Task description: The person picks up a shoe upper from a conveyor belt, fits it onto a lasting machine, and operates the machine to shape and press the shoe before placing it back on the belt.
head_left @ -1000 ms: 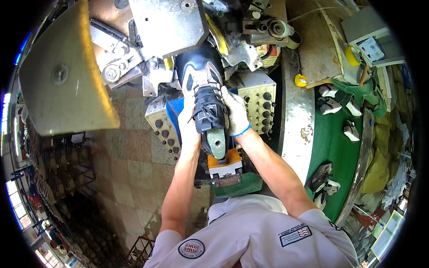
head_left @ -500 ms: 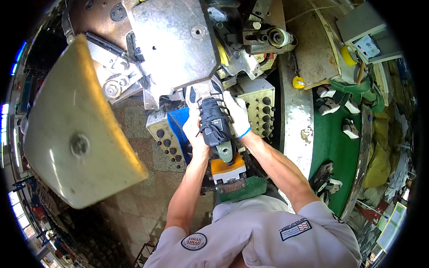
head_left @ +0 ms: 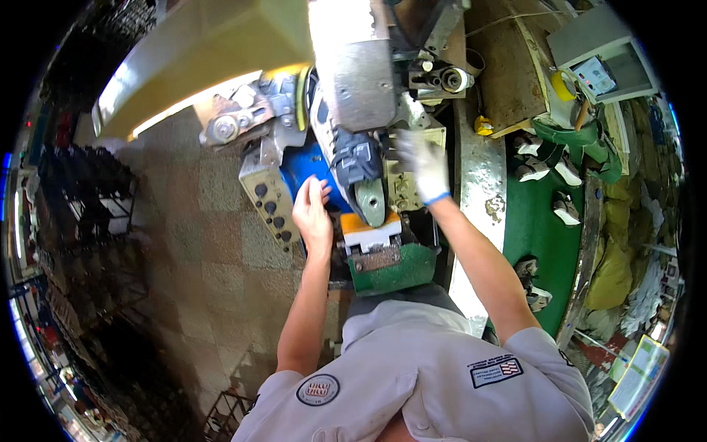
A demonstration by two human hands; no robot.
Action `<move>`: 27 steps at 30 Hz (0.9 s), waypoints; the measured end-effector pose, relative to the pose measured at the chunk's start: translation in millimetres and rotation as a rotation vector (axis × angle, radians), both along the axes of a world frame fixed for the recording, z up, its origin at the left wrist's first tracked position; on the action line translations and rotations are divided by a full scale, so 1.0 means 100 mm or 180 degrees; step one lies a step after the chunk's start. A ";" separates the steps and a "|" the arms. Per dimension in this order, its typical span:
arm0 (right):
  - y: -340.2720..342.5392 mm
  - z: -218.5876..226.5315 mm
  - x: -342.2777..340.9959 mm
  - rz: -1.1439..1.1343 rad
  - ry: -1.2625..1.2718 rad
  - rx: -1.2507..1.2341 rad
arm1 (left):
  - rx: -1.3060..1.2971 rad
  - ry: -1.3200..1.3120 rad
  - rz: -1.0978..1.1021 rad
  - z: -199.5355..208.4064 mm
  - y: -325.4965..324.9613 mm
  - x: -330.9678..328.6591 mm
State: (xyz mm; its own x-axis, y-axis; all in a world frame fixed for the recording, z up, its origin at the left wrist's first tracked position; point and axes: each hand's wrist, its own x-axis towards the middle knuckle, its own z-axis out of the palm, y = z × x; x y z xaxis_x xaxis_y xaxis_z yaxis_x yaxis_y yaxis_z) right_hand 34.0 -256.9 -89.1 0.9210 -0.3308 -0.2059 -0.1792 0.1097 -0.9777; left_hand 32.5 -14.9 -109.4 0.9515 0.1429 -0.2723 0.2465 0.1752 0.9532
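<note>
A dark shoe with grey and white parts (head_left: 356, 158) sits in the machine on a green shoe last (head_left: 370, 203). Its toe end is hidden beneath a metal press plate (head_left: 363, 85); its heel end points toward me, above an orange pad (head_left: 357, 224). My bare left hand (head_left: 312, 214) is left of the heel, apart from the shoe, fingers loosely parted and holding nothing. To the shoe's right, my right hand (head_left: 427, 168) wears a white glove with a blue cuff. It is off the shoe with its fingers stretched out, somewhat blurred by motion.
A large pale curved cover (head_left: 213, 55) hangs at upper left. Control boxes with black knobs (head_left: 271, 206) flank the shoe. On the right, several shoes (head_left: 565, 208) lie on a green surface (head_left: 526, 221) beyond a worn metal ledge (head_left: 480, 199). Dark racks stand far left.
Both hands have let go of the shoe and moved apart to either side. The pale cover now appears higher and farther right. A side part of the machine now stands close to the shoe's left.
</note>
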 end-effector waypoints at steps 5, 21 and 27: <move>-0.48 0.22 -1.30 -0.0629 -0.0458 0.0584 | 0.1605 0.0949 0.0044 -1.15 0.44 -1.30; -0.16 0.60 -1.59 -0.0145 0.0098 0.0575 | 0.0964 0.1043 -0.0293 -0.10 0.90 -1.43; 0.36 1.27 -1.48 0.0979 -0.0442 0.1464 | -0.0377 -0.0074 -0.1224 1.61 1.44 -1.33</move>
State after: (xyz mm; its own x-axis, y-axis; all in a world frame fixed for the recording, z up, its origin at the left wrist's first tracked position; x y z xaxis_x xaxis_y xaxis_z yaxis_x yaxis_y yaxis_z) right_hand -114.1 -221.3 37.8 0.9894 0.0517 -0.1355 -0.1433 0.4927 -0.8583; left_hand -100.6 129.6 51.8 0.9356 -0.2559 -0.2434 0.2942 0.1835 0.9380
